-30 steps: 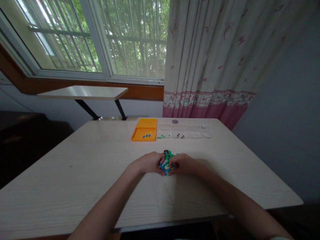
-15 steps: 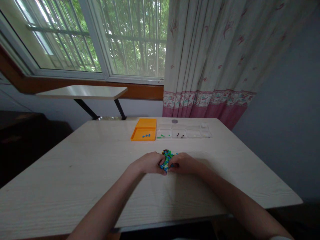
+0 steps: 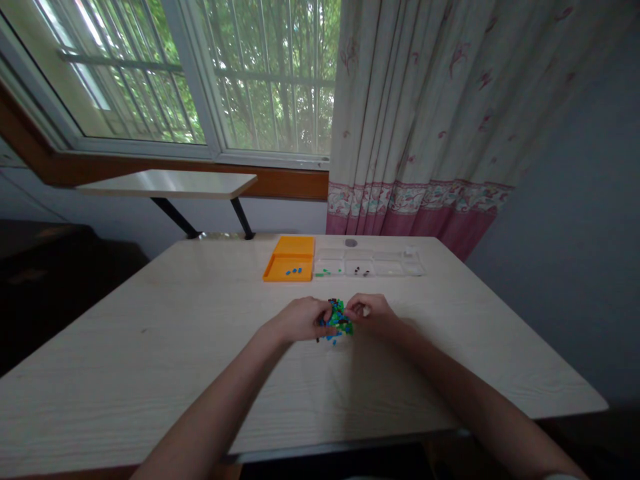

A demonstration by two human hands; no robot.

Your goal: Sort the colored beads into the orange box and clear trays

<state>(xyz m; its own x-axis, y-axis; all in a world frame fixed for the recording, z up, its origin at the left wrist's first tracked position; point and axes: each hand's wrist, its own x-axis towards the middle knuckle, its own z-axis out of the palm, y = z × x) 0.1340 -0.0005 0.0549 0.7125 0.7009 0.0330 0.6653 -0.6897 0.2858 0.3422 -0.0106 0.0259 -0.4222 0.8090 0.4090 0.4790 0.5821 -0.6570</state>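
Note:
A small heap of green, blue and dark beads (image 3: pixel 338 323) lies on the pale wooden table (image 3: pixel 150 347) between my hands. My left hand (image 3: pixel 300 319) rests at the heap's left side, fingers curled against the beads. My right hand (image 3: pixel 373 313) sits at the heap's right side with its fingertips pinched together; what they hold is too small to make out. Farther back stands an orange tray (image 3: pixel 290 267) with a few blue beads in it. Beside the orange tray is a clear compartment box (image 3: pixel 387 265) holding a few green beads and a few dark beads.
A small grey round object (image 3: pixel 351 243) lies behind the clear box. A narrow shelf (image 3: pixel 165 184) juts out under the window at the far left. A flowered curtain (image 3: pixel 425 120) hangs behind the table. The table's edge drops off at the right.
Both hands have shifted slightly away from me. The right hand has lifted off the heap's near side into a pinch, and more of the beads now show between the hands.

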